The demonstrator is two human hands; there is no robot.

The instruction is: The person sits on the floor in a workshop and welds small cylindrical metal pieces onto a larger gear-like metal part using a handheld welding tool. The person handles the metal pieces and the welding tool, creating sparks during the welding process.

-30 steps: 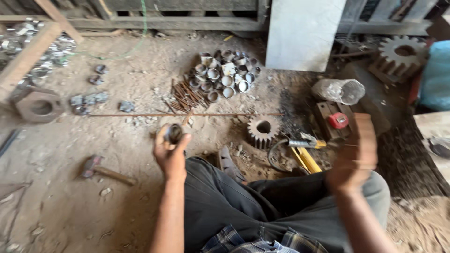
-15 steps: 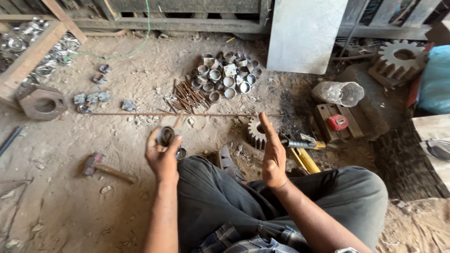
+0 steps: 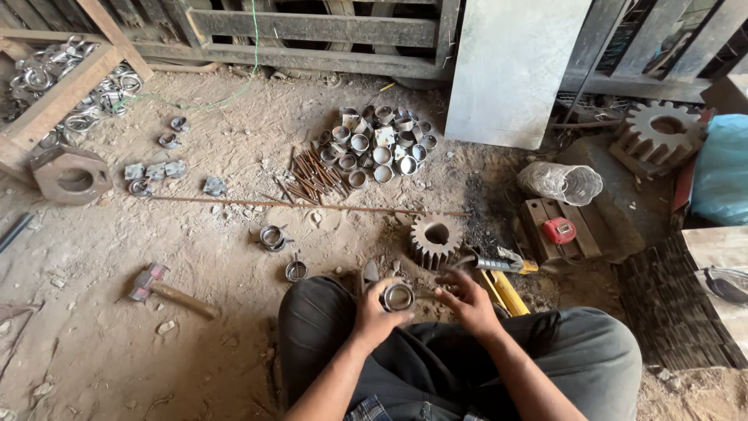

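While seated: both hands have drawn together since half a second ago.
Left hand (image 3: 374, 312): clamped on short shiny metal ring (image 3: 398, 296).
Right hand (image 3: 466, 300): lowered, fingers loosely spread, holding nothing, beside ring.

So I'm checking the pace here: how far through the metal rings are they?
A pile of short metal rings lies by the rusty rods; whether finished, unclear. In hand: the left hand holds one ring, the right hand beside it. Two loose rings lie on the ground.
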